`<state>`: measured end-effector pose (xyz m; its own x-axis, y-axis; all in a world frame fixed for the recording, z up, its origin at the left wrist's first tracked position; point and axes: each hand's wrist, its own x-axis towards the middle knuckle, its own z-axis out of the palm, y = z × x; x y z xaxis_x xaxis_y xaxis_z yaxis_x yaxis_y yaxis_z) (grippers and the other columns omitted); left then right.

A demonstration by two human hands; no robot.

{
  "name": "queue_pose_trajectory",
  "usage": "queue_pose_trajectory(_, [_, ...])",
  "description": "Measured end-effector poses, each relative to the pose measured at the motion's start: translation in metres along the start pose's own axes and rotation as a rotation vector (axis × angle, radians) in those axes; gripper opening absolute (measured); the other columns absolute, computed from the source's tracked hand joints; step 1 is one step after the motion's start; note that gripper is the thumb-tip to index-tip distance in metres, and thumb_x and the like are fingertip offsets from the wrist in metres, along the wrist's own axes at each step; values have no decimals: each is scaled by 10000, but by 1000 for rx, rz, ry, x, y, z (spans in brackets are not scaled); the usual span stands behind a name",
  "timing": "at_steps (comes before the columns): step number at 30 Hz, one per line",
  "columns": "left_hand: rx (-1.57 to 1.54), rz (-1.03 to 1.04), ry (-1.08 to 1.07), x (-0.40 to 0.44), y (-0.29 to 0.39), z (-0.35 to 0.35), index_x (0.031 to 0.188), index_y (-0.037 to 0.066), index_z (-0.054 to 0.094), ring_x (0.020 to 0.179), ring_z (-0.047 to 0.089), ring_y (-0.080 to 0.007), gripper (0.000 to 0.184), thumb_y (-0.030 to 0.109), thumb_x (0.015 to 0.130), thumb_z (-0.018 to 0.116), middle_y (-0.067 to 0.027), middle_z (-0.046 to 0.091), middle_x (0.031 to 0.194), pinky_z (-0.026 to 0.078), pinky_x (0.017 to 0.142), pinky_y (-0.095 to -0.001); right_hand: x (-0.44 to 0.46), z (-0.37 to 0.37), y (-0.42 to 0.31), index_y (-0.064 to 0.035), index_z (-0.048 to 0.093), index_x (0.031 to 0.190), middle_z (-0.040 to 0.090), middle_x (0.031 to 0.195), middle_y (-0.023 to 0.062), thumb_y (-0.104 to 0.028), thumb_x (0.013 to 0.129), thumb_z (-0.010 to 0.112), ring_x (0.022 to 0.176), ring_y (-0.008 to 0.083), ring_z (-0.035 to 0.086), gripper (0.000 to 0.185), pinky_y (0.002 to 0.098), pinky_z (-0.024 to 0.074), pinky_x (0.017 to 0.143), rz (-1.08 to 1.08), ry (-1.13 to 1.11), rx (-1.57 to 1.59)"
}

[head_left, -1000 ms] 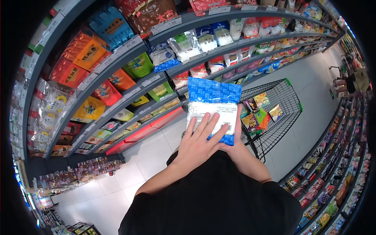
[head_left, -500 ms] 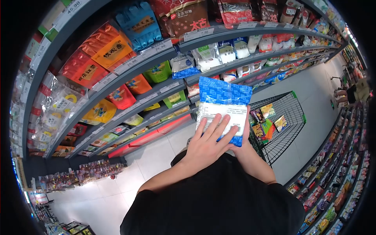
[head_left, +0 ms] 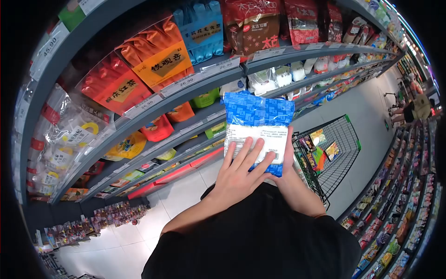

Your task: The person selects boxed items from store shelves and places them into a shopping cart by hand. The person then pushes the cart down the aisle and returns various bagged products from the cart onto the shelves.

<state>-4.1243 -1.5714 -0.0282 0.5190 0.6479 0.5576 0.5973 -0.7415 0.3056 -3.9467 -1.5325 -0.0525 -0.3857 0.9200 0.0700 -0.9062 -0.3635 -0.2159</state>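
Note:
A blue and white plastic packet [head_left: 260, 111] with small print and a barcode is held upright in front of my chest, its printed face toward me. My left hand [head_left: 239, 174] lies across the lower part of that face, fingers spread and flat on it. Along the packet's right edge and behind it, my right hand [head_left: 289, 162] grips it, most of its fingers hidden. What the packet contains cannot be made out.
Supermarket shelves [head_left: 204, 76] curve along the left and top, with tea bags [head_left: 160, 60] and a brown sugar bag [head_left: 253, 30]. A wire shopping cart [head_left: 341, 158] with several packets stands right of me. More shelves [head_left: 395, 204] line the far right; a person [head_left: 416, 109] is farther off.
The packet and both hands have shifted slightly left in view, still in the same hold. My view has turned, so the upper shelf goods appear larger and farther right.

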Motion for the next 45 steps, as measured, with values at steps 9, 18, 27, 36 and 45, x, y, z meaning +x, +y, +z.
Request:
queue_pose_trajectory(9, [-19, 58, 136, 2, -21, 13, 1351, 233, 736, 1453, 526, -358, 550, 431, 853, 855, -142, 607, 1518, 311, 1212, -602, 13, 0, -9, -69, 309, 1663, 401, 1656, 245, -807, 1030, 247, 1474, 448, 468, 974, 587, 396, 1214, -1, 2, -69])
queue_pose_trajectory(18, [44, 84, 147, 37, -7, 35, 1353, 228, 738, 1430, 547, -353, 560, 469, 858, 840, -146, 614, 1513, 329, 1203, -593, 11, -11, -49, -69, 315, 1660, 412, 1651, 236, -782, 1045, 254, 1474, 438, 472, 944, 580, 399, 1216, 1, -89, 45])
queue_pose_trajectory(27, [40, 69, 122, 61, 4, 55, 1357, 231, 738, 1433, 546, -343, 562, 469, 858, 840, -144, 612, 1518, 325, 1209, -589, 8, -17, -80, -67, 343, 1645, 431, 1635, 245, -792, 1040, 249, 1453, 441, 495, 950, 585, 420, 1197, 29, -12, 93])
queue_pose_trajectory(36, [-180, -287, 462, 72, -2, 43, 1229, -32, 702, 1164, 685, -308, 416, 190, 898, 821, -215, 716, 1265, 518, 1032, -468, 2, -7, -101, -107, 320, 1671, 357, 1693, 227, -786, 1034, 326, 1513, 484, 399, 931, 700, 294, 1220, 7, -22, 165])
queue_pose_trajectory(45, [-1120, -851, 106, 58, 8, 31, 974, -27, 763, 718, 718, -98, 160, 132, 984, 780, -73, 789, 847, 537, 683, -232, -6, -2, -112, -125, 286, 1684, 341, 1701, 216, -810, 1019, 311, 1520, 492, 386, 954, 717, 317, 1200, 44, 26, 90])
